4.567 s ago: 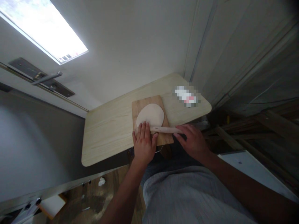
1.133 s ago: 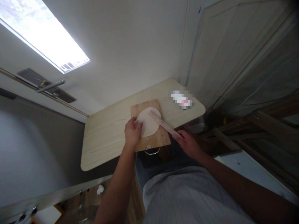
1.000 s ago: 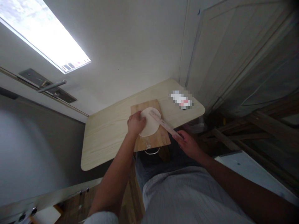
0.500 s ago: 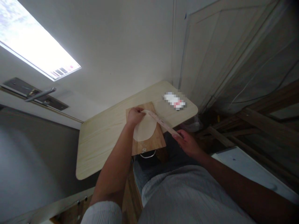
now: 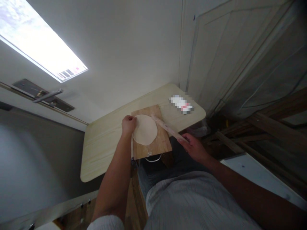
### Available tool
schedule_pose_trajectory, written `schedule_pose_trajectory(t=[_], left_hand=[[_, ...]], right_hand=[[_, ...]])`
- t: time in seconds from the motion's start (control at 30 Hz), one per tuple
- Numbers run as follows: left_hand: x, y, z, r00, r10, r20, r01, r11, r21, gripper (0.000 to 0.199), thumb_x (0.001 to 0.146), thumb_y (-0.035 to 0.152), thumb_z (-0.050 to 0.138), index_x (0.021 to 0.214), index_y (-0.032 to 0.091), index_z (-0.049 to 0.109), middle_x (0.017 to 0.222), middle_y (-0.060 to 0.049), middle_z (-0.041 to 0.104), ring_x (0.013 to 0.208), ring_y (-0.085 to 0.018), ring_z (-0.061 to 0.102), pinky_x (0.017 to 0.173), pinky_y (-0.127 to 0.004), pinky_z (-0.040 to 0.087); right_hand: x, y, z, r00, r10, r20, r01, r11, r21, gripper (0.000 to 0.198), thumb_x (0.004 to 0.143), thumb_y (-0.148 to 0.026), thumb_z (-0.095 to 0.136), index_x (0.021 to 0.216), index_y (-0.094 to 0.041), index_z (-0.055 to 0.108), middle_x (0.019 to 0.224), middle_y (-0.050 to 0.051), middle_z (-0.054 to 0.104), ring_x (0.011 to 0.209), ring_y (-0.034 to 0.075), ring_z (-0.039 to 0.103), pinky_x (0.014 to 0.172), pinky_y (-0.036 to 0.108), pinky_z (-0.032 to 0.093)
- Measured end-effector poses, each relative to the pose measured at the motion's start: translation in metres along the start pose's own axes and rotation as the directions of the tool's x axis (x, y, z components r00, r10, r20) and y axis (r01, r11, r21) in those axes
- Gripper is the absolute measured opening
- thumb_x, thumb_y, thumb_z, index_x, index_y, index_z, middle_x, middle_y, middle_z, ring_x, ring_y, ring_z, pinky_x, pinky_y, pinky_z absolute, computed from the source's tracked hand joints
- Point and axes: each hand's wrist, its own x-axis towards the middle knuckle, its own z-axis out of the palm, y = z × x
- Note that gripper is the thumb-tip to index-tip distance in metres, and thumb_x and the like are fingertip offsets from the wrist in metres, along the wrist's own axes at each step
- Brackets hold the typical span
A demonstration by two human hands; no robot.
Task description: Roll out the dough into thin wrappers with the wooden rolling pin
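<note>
A round, flat sheet of dough (image 5: 145,131) lies on a wooden cutting board (image 5: 159,145). At the dough's left edge, my left hand (image 5: 129,124) is closed, pinching its rim between thumb and fingers. My right hand (image 5: 192,147) grips the near end of a thin wooden rolling pin (image 5: 169,129), off the board's right side. The pin slants up and left, its far tip close to the dough's upper right edge; I cannot tell whether they touch. A metal handle (image 5: 153,159) shows at the board's near edge.
The board rests on a pale wooden table (image 5: 103,143) with rounded corners. A blurred-out white and red item (image 5: 181,103) lies on its right part. Behind stands a wall or door (image 5: 124,48) with a lever handle (image 5: 49,95). Wooden beams (image 5: 275,127) are at the right.
My left hand has moved from the dough's upper edge to its left edge. The dough has shifted slightly left and shows more fully. The rolling pin has stayed nearly still.
</note>
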Motion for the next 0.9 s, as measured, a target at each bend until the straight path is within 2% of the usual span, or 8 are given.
schedule_pose_trajectory(t=[0.17, 0.33, 0.4, 0.47, 0.57, 0.67, 0.73, 0.9], left_hand=[[-0.006, -0.020, -0.002, 0.995, -0.065, -0.079, 0.065, 0.998, -0.008, 0.026, 0.079, 0.034, 0.057, 0.091, 0.014, 0.068, 0.087, -0.010, 0.072, 0.080, -0.022, 0.067, 0.071, -0.031, 0.052], [-0.019, -0.026, -0.016, 0.993, -0.046, -0.112, 0.049, 0.998, 0.028, 0.018, 0.077, 0.032, 0.062, 0.087, 0.017, 0.068, 0.084, -0.007, 0.072, 0.080, -0.022, 0.067, 0.076, -0.034, 0.052], [-0.028, -0.021, -0.018, 0.988, 0.018, -0.152, -0.009, 0.998, 0.058, 0.017, 0.079, 0.030, 0.062, 0.090, 0.019, 0.068, 0.090, -0.007, 0.072, 0.084, -0.022, 0.067, 0.081, -0.036, 0.052], [-0.038, -0.011, -0.013, 0.972, 0.157, -0.173, -0.144, 0.986, 0.084, 0.019, 0.083, 0.031, 0.060, 0.097, 0.019, 0.067, 0.098, -0.008, 0.072, 0.089, -0.022, 0.067, 0.086, -0.037, 0.052], [-0.054, 0.007, 0.005, 0.913, 0.398, -0.094, -0.391, 0.917, 0.081, 0.023, 0.091, 0.032, 0.055, 0.106, 0.019, 0.066, 0.110, -0.009, 0.070, 0.104, -0.023, 0.064, 0.097, -0.037, 0.049], [-0.066, 0.021, 0.026, 0.814, 0.577, 0.068, -0.580, 0.802, 0.146, 0.026, 0.097, 0.034, 0.052, 0.114, 0.020, 0.066, 0.124, -0.009, 0.067, 0.122, -0.023, 0.056, 0.110, -0.039, 0.040], [-0.069, 0.025, 0.035, 0.778, 0.612, 0.144, -0.628, 0.745, 0.225, 0.030, 0.100, 0.036, 0.048, 0.120, 0.022, 0.065, 0.136, -0.008, 0.062, 0.132, -0.025, 0.048, 0.115, -0.044, 0.033], [-0.066, 0.031, 0.041, 0.766, 0.604, 0.220, -0.640, 0.686, 0.347, 0.038, 0.103, 0.043, 0.038, 0.130, 0.028, 0.061, 0.148, -0.005, 0.054, 0.140, -0.029, 0.039, 0.117, -0.053, 0.027]], right_hand=[[-0.001, -0.015, -0.004, 0.996, -0.058, 0.063, 0.064, 0.993, -0.096, 0.040, 0.089, -0.059, 0.056, 0.097, -0.021, 0.065, 0.076, -0.001, 0.061, 0.067, 0.015, 0.054, 0.061, 0.028, 0.040], [0.000, -0.023, -0.011, 0.981, -0.070, 0.180, 0.093, 0.988, -0.124, 0.038, 0.090, -0.058, 0.057, 0.098, -0.021, 0.065, 0.071, -0.002, 0.059, 0.064, 0.015, 0.052, 0.058, 0.027, 0.036], [-0.001, -0.023, -0.013, 0.977, -0.057, 0.206, 0.086, 0.987, -0.136, 0.038, 0.089, -0.058, 0.057, 0.097, -0.022, 0.065, 0.070, -0.003, 0.058, 0.062, 0.014, 0.050, 0.057, 0.027, 0.034], [-0.001, -0.022, -0.014, 0.977, -0.050, 0.208, 0.082, 0.986, -0.145, 0.038, 0.089, -0.058, 0.058, 0.097, -0.022, 0.065, 0.069, -0.003, 0.058, 0.062, 0.014, 0.050, 0.057, 0.027, 0.034], [-0.001, -0.022, -0.014, 0.978, -0.057, 0.199, 0.089, 0.984, -0.151, 0.038, 0.089, -0.058, 0.059, 0.096, -0.022, 0.066, 0.069, -0.003, 0.058, 0.062, 0.014, 0.051, 0.058, 0.028, 0.035], [-0.003, -0.022, -0.015, 0.978, -0.060, 0.199, 0.093, 0.983, -0.160, 0.039, 0.089, -0.058, 0.058, 0.097, -0.021, 0.066, 0.069, -0.002, 0.060, 0.062, 0.015, 0.052, 0.057, 0.028, 0.036], [-0.003, -0.022, -0.015, 0.979, -0.054, 0.196, 0.087, 0.982, -0.165, 0.039, 0.089, -0.058, 0.058, 0.099, -0.021, 0.066, 0.070, -0.002, 0.061, 0.062, 0.015, 0.053, 0.057, 0.027, 0.037], [-0.002, -0.018, -0.019, 0.980, -0.020, 0.197, 0.052, 0.985, -0.161, 0.041, 0.091, -0.060, 0.055, 0.099, -0.022, 0.069, 0.070, -0.002, 0.063, 0.060, 0.014, 0.053, 0.055, 0.027, 0.036]])
